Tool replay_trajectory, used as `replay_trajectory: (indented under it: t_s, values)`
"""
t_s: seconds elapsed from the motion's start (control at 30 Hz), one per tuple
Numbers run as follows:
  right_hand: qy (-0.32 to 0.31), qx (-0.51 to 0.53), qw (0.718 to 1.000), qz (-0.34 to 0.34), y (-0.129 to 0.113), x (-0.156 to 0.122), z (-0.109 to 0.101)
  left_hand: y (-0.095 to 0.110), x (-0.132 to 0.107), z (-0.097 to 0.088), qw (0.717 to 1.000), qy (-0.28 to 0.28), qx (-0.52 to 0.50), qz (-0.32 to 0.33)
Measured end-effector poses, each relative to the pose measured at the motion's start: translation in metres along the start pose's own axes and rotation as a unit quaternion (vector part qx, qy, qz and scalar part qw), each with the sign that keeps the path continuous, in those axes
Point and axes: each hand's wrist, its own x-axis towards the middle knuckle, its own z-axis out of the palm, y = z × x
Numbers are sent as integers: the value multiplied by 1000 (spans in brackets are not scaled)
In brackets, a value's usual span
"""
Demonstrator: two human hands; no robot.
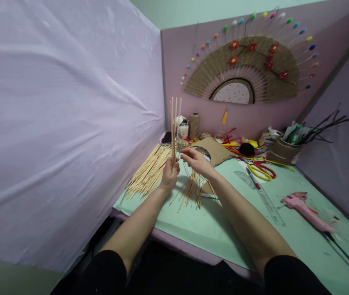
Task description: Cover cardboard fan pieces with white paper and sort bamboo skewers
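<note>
Several thin wooden sticks stand upright in my left hand, which is closed round their lower part. Just to the right, my right hand has its fingers stretched toward the sticks, and I see nothing held in it. Below the right hand, a loose bunch of short sticks lies fanned out on the table. A large pile of long sticks, a few of them red, spreads to the left of my left hand. A piece of brown cardboard lies behind the right hand, which hides part of the things under it.
A pink glue gun with a black cord lies at the right. Yellow-handled scissors and a clear ruler lie nearer the middle. A pot of pens and twigs stands behind. A decorated fan hangs on the back wall.
</note>
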Motion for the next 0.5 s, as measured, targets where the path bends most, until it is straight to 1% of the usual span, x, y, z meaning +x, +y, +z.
replay_trajectory:
  t_s: [0.07, 0.13, 0.27, 0.33, 0.43, 0.47, 0.5]
  values:
    - [-20, -16, 999, -27, -9, -4, 2, 3, -3, 1, 999, 10, 37, 13]
    - [-38, -29, 998, -47, -19, -8, 5, 7, -4, 0, 998, 10, 54, 13]
    - [-59, -45, 996, -52, -29, -13, 9, 5, -8, -9, 997, -6, 80, -4]
    - [-71, -53, 995, -43, -28, -14, 11, 0, -12, -13, 994, -26, 100, -44]
    - [-79, -68, 994, -26, -23, -13, 13, -5, -18, -14, 983, -89, 113, -118]
    - [-79, -73, 994, -23, -21, -12, 13, -4, -19, -13, 981, -94, 90, -143]
    - [-80, -78, 993, -23, -18, -12, 13, -2, -18, -13, 981, -86, 61, -161]
